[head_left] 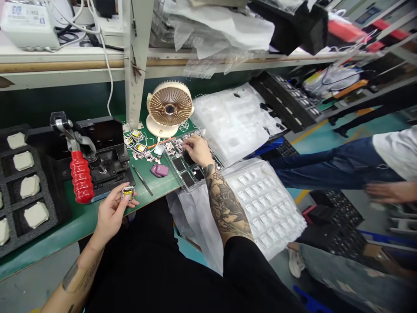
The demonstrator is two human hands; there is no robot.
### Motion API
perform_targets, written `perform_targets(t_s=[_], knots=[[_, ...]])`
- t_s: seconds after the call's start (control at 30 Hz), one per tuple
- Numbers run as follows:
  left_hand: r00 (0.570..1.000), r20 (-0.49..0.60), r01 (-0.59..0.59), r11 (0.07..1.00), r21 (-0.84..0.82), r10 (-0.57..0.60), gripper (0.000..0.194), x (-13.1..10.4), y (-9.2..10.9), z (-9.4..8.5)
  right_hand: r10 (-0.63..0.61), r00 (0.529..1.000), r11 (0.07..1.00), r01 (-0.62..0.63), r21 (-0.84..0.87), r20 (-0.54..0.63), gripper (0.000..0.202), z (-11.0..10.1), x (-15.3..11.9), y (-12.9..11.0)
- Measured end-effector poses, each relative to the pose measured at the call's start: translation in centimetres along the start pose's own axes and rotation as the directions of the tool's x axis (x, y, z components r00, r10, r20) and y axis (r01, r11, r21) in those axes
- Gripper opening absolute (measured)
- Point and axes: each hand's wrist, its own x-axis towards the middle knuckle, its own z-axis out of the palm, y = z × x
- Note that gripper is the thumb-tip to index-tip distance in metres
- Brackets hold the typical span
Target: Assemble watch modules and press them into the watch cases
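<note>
Near the table's front edge, my left hand (114, 208) grips a small square device casing (128, 194) with a pale rim and a yellow part inside. My right hand (198, 150) reaches over a clear compartment tray (189, 188), its fingers bent together among small pinkish-white pieces (174, 146). Whatever those fingertips pinch, if anything, is too small to make out. Between the hands lie tweezers (142, 179) and a small purple object (159, 170). More pinkish pieces and yellow-centred parts with white wires (140, 148) lie behind them.
A press with a red handle (81, 177) stands at left, beside a black foam tray (19, 167) of white casings. A fan (170, 108) stands behind. At right are a plastic-covered tray (237, 121) and a white tray (263, 204). Other people (329, 163) are further right.
</note>
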Motion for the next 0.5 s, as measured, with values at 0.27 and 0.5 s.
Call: perform_targets(t_s=[0.27,0.5], knots=[[1.0,-0.012,-0.007,0.999,-0.038,0.006,0.036,0.3,-0.1,0.0,0.046,0.969,0.995,-0.022,0.102,-0.242,0.01,-0.9,-2.1,-1.2],[0.99,0.101,-0.129,0.91,0.393,0.096,0.026,0.2,1.1,-0.2,0.093,0.979,0.807,0.033,0.589,-0.183,0.022,3.1,-9.0,-10.4]])
